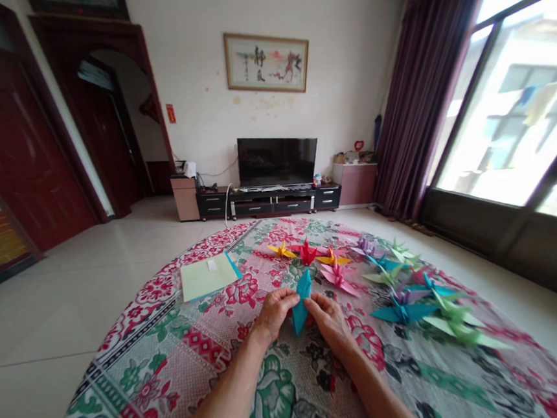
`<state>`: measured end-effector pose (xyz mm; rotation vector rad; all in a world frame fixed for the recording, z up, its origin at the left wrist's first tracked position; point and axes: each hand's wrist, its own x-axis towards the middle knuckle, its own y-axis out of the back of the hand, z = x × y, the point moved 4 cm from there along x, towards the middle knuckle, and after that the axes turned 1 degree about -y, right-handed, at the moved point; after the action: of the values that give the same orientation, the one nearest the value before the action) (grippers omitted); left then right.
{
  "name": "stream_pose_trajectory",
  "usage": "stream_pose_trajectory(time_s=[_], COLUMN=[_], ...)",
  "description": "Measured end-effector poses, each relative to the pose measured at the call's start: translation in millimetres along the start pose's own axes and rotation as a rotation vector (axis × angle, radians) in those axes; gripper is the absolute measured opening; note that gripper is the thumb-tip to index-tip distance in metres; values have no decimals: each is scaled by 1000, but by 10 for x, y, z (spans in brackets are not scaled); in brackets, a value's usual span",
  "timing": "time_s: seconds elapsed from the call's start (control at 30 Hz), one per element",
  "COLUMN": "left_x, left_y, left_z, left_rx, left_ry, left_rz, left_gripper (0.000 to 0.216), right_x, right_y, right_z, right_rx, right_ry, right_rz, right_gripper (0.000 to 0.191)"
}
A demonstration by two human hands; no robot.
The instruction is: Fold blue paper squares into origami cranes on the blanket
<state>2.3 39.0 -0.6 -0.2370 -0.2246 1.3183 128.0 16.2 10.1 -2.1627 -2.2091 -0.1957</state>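
A blue piece of origami paper (302, 303), folded into a narrow pointed diamond, stands upright between my two hands above the patterned tablecloth. My left hand (276, 312) pinches its left edge between thumb and fingers. From the other side, my right hand (328, 318) grips the right edge the same way. Just beyond the folded paper sit a red paper crane (306, 252) and a pink paper crane (338, 276). Yellow paper cranes (282, 251) lie to either side of the red one.
More cranes spread over the table's right side, among them a blue crane (404, 312), a green crane (459, 323) and a purple crane (367, 247). A stack of square paper (206, 277), pale green over blue, lies at left with a small white piece on top. A television (278, 161) stands beyond.
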Motion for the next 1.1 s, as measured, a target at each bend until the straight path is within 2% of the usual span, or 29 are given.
stream_pose_trajectory(time_s=[0.13,0.3,0.9,1.1], left_x=[-5,-12,11,13], left_y=[-1,-29,-15,-5], left_z=[17,26,-9,-14], left_rx=[17,6,38,27], left_ry=[-14,-21,-32,-39], left_rz=[35,1,4,30], left_gripper=[23,23,29,30], right_x=[-20,-48,-19,-19], right_y=[-2,13,32,16], right_z=[-61,-123,-72,-80], right_rx=[12,-20,-60,-2], right_ry=[-12,-10,0,-16], right_rz=[19,37,35,29], right_gripper=[34,34,38,38])
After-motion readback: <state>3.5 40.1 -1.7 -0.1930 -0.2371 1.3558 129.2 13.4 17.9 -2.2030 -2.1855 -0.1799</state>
